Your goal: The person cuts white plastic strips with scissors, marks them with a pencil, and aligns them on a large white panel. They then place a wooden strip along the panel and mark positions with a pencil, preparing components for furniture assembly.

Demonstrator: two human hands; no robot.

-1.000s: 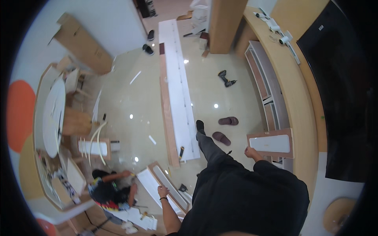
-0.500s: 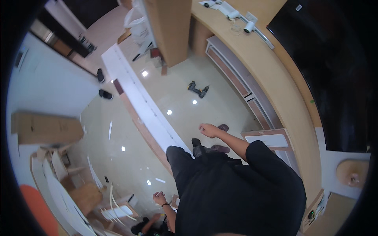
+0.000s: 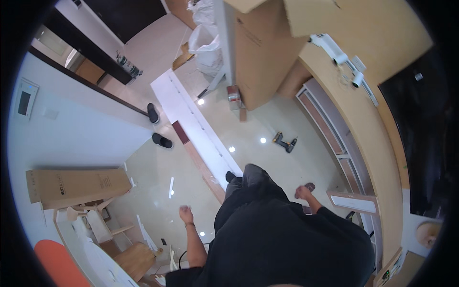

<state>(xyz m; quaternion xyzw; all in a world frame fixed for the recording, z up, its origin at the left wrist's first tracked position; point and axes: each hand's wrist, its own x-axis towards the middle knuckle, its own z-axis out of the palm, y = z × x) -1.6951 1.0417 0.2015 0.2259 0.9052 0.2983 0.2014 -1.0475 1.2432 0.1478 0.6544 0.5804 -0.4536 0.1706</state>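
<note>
My left hand (image 3: 185, 214) hangs over the floor at my left side, its fingers loosely curled with nothing seen in them. My right hand (image 3: 302, 192) is loosely closed and holds nothing visible, above a dark sandal (image 3: 310, 186). Both hands are apart from any surface. One dark-socked foot (image 3: 231, 176) is at the near end of a long white panel (image 3: 195, 117), which lies on the floor with a brown strip (image 3: 201, 162) along its left side. A cordless drill (image 3: 285, 142) lies on the floor ahead to the right.
On the right stands a long wooden counter (image 3: 351, 124) with a pulled-out drawer (image 3: 353, 203) below. A tall cardboard box (image 3: 258, 57) and white bags (image 3: 206, 48) are ahead. Black shoes (image 3: 162, 140) lie by the left wall, near another cardboard box (image 3: 81, 185) and wooden furniture pieces (image 3: 136, 260).
My view has turned, shifting the room rightward and showing more of the far end. My left hand has swung forward, while my right has drawn back nearer my body.
</note>
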